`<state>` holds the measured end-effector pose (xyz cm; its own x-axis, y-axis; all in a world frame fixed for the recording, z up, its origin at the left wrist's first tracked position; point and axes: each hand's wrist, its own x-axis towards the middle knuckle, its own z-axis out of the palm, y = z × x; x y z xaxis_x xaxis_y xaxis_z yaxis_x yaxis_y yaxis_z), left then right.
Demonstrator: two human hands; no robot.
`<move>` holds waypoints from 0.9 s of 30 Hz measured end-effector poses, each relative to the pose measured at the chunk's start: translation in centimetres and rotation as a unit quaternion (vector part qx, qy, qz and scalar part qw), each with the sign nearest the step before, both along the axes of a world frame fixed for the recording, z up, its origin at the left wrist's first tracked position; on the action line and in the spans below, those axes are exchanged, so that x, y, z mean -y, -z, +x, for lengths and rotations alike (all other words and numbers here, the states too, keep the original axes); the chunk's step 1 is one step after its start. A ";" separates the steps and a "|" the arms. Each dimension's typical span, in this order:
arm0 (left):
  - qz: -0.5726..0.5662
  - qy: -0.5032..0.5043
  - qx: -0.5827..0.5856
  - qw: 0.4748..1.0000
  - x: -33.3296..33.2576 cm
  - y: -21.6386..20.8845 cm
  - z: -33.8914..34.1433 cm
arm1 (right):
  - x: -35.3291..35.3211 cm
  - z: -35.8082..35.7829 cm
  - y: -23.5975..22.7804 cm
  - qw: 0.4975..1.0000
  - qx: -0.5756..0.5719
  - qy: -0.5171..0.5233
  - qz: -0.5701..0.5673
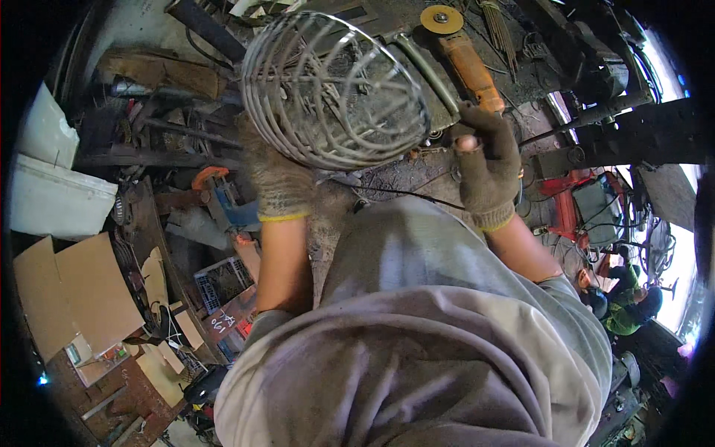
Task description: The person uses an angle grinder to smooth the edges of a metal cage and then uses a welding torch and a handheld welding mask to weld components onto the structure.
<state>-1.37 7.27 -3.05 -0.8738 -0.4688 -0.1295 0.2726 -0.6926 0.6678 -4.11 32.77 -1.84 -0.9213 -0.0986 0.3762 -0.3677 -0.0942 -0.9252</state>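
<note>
My left hand (279, 177), in a brown knitted glove with a yellow cuff, is closed on the left side of a round wire basket (294, 130). The basket is of bare metal, with curved ribs and rings, and it is tilted so that I look through it. Its wires cover part of the left fingers. My right hand (488, 160), in a matching glove with the thumb tip bare, has its fingers curled round the near end of a straight metal bar (428, 74). That bar slants away behind the basket's right rim. A short cross-piece seems to sit at its far end.
An orange angle grinder (471, 71) with a yellow disc lies beyond my right hand, near a bundle of thin rods (497, 33). Cardboard (93, 294) and a plastic crate (223, 284) stand at left. Another person (629, 305) crouches at right, near red equipment (564, 205).
</note>
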 end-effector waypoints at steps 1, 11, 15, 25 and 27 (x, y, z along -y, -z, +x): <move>-0.032 -0.008 0.021 0.999 0.2 -0.6 0.0 | -0.3 -0.3 -0.2 1.000 0.008 -0.004 0.003; -0.654 -0.025 0.096 0.750 7.6 -5.3 -1.9 | -1.8 -1.4 2.2 0.996 0.068 -0.015 0.048; -0.838 -0.019 0.102 0.536 8.3 -7.0 -4.8 | -2.2 -1.8 3.4 0.991 0.072 0.000 0.108; -0.845 0.083 0.145 0.509 1.9 -7.8 -8.4 | -3.8 -1.0 3.9 0.966 0.160 -0.061 0.193; -0.845 0.094 0.113 0.515 1.3 -7.1 -9.2 | -4.3 -1.0 4.5 0.968 0.107 -0.054 0.219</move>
